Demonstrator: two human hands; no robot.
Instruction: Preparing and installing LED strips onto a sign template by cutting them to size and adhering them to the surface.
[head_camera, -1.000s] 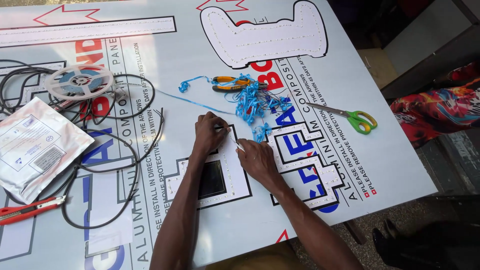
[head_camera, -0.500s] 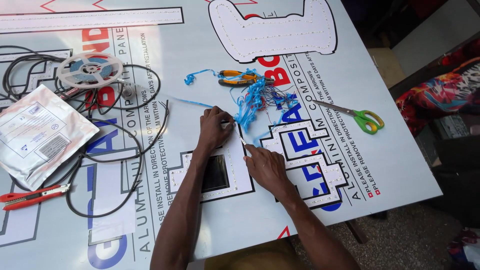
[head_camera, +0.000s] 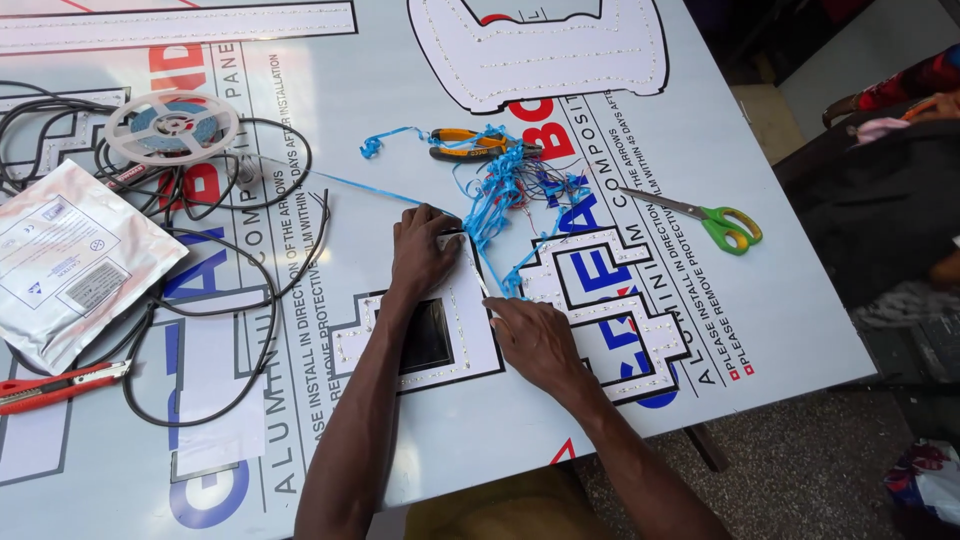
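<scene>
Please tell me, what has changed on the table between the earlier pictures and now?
Little changed. The right hand slid slightly down the white letter piece; the left hand stayed pressed on its top. Scissors, pliers and blue wires lie as before.

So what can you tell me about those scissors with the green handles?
The scissors lie flat on the printed white panel, off to the right of both hands, touching neither. They have two silver metal blades, shut together and pointing left toward the blue wire tangle, and green plastic loop handles with yellowish insides. Nothing rests on them.
</scene>
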